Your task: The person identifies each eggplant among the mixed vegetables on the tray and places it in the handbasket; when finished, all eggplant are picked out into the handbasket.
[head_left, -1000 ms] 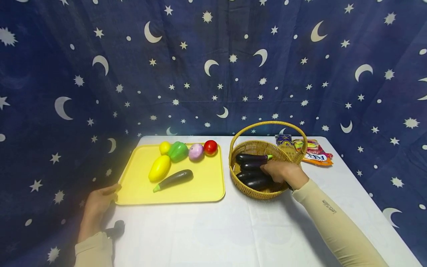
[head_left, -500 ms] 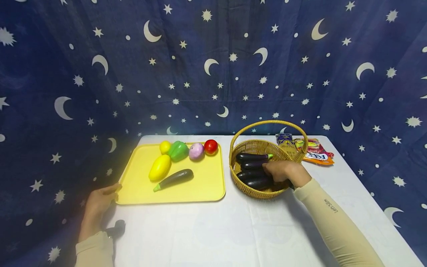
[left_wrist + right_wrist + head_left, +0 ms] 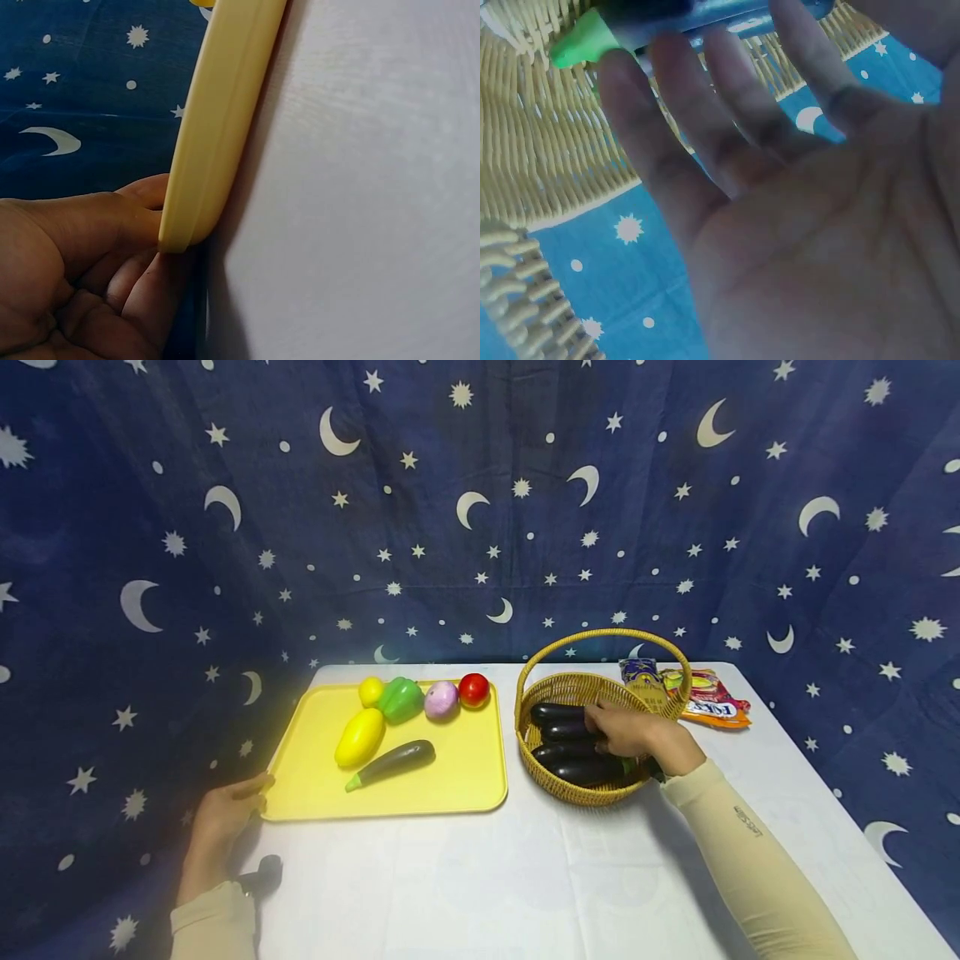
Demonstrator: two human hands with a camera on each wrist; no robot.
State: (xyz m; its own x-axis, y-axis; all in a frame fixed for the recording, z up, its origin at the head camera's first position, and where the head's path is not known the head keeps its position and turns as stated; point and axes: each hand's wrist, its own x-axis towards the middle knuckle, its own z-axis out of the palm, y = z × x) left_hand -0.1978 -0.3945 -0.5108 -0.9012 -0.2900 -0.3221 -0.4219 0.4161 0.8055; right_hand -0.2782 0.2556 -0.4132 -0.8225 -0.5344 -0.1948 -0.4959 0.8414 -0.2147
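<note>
In the head view my left hand (image 3: 225, 814) is at the near left corner of a yellow tray (image 3: 465, 789). The left wrist view shows its fingers (image 3: 124, 225) pinching the tray's rim. A lemon (image 3: 371, 692), green bell pepper (image 3: 401, 700), purple onion (image 3: 441, 700), tomato (image 3: 473, 691), yellow mango (image 3: 360, 739) and eggplant (image 3: 396, 762) lie on the tray. Inside the wicker basket (image 3: 551, 789) several dark eggplants (image 3: 566, 752) lie side by side. My right hand (image 3: 630, 731) reaches in over them. Its fairly straight fingers (image 3: 682, 82) touch a green-stemmed eggplant (image 3: 705, 19).
The basket's tall arched handle (image 3: 607, 633) rises above my right hand. Behind it, a blue-and-gold packet (image 3: 643, 681) and a red-and-orange snack bag (image 3: 708, 702) lie on the white table (image 3: 450, 885). A dark curtain (image 3: 450, 568) with stars and moons hangs behind.
My right hand has shifted toward the back of the basket, now covering the rear eggplant's stem and uncovering the front eggplant's green stem. My left hand stays at the tray corner.
</note>
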